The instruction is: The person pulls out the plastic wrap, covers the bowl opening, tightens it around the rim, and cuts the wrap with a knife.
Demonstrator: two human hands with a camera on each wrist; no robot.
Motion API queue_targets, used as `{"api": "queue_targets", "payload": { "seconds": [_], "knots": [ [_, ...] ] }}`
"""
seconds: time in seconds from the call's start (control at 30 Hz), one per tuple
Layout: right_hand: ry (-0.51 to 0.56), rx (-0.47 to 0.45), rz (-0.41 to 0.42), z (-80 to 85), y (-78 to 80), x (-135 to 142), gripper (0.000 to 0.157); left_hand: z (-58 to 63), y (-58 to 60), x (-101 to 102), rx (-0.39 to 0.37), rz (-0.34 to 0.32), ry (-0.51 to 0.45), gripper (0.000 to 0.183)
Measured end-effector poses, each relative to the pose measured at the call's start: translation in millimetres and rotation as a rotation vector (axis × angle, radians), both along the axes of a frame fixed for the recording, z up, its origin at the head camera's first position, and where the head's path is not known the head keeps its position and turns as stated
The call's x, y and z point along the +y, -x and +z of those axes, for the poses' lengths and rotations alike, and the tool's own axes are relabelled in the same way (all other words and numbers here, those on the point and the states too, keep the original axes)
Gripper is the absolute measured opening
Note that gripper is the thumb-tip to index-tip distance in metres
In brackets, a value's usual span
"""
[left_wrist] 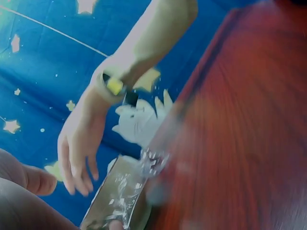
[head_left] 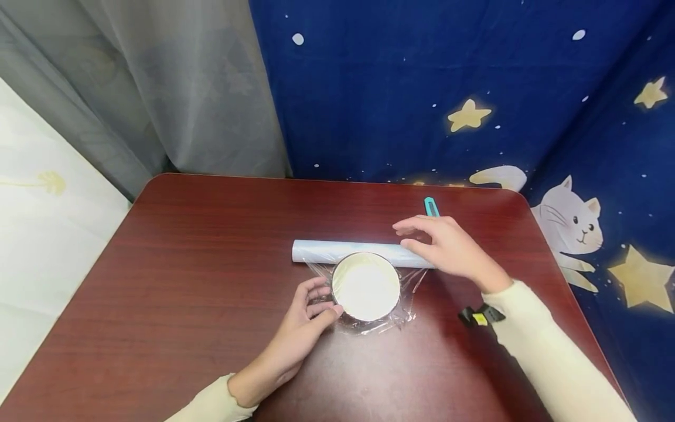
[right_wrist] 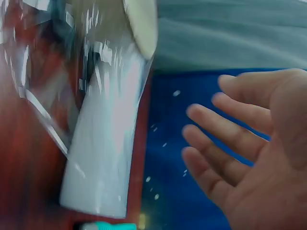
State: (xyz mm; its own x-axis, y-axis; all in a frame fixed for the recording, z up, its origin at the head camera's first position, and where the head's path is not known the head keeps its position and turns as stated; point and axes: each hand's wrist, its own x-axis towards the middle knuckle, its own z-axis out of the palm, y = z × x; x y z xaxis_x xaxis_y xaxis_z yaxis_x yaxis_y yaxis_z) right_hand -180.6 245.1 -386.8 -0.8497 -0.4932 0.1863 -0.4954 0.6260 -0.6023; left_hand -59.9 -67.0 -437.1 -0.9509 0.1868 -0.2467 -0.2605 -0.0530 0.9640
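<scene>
A round bowl (head_left: 366,287), pale inside with a dark rim, stands mid-table with clear plastic wrap (head_left: 379,325) over and around it. My left hand (head_left: 303,322) touches its left side, fingers loosely bent along the wall and thumb at the rim. In the left wrist view, the bowl (left_wrist: 112,191) is seen side-on, with crinkled film on it. Behind it lies a roll of plastic wrap (head_left: 316,251), whose film reaches to the bowl. Over the roll's right end hovers my right hand (head_left: 448,246); its fingers (right_wrist: 220,167) are spread and hold nothing.
A teal-handled tool (head_left: 431,206), resembling a utility knife, lies behind my right hand, partly covered by it. The dark red table (head_left: 184,281) has its far edge against grey and blue curtains (head_left: 369,88).
</scene>
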Motion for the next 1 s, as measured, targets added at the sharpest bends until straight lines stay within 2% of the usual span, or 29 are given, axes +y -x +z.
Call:
{"api": "queue_targets", "payload": {
  "seconds": [0.13, 0.2, 0.33, 0.43, 0.7, 1.0],
  "knots": [
    [-0.141, -0.121, 0.075, -6.6, 28.5, 0, 0.031, -1.4, -0.4, 6, -0.099, 0.005, -0.067, 0.068],
    [-0.179, -0.192, 0.118, -10.4, 38.8, -1, 0.031, -2.0, 0.4, 7, -0.134, 0.006, -0.089, 0.068],
    [-0.226, -0.338, 0.162, -17.3, 51.9, -4, 0.033, -3.9, 3.5, 9, -0.186, 0.006, -0.138, 0.067],
    [-0.246, -0.406, 0.175, -20.1, 57.0, -6, 0.034, -6.0, 6.8, 11, -0.206, 0.012, -0.164, 0.066],
    [-0.251, -0.495, 0.212, -23.6, 62.9, -11, 0.038, -9.1, 12.1, 16, -0.234, 0.064, -0.224, 0.062],
    [-0.278, -0.472, 0.248, -27.4, 63.1, -10, 0.039, -8.5, 14.6, 19, -0.225, 0.083, -0.271, 0.062]
  ]
}}
